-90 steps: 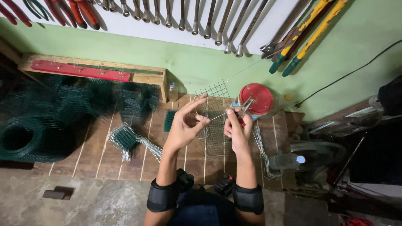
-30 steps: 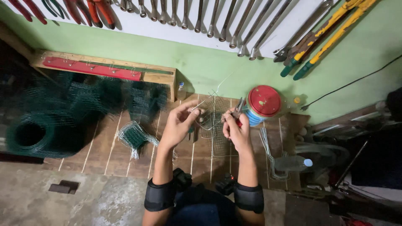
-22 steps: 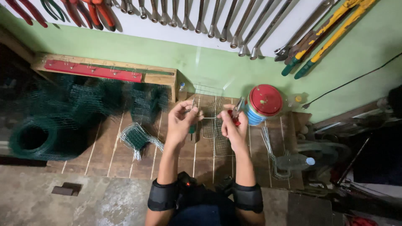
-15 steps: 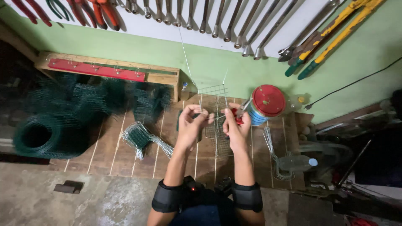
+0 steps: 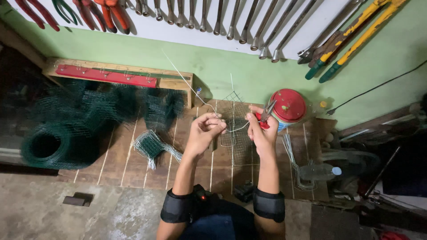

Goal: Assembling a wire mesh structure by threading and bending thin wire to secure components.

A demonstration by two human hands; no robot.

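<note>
My left hand (image 5: pixel 203 130) is closed around a thin bare wire (image 5: pixel 182 76) that runs up and to the left toward the wall. My right hand (image 5: pixel 262 134) grips red-handled pliers (image 5: pixel 266 113), jaws pointing up and right. Both hands hover close together over a small panel of grey wire mesh (image 5: pixel 238 133) lying on the wooden floor boards. The wire curves between the two hands just above the mesh.
A red-lidded tin (image 5: pixel 289 106) stands beside my right hand. Rolls and folded pieces of green mesh (image 5: pixel 66 129) fill the left. A small mesh bundle (image 5: pixel 151 146) lies nearer. Tools hang on the wall (image 5: pixel 231 18). A plastic bottle (image 5: pixel 318 171) lies right.
My left hand, earlier open with fingers spread, has closed on the wire and drawn in toward my right hand. The wire now stretches up to the left.
</note>
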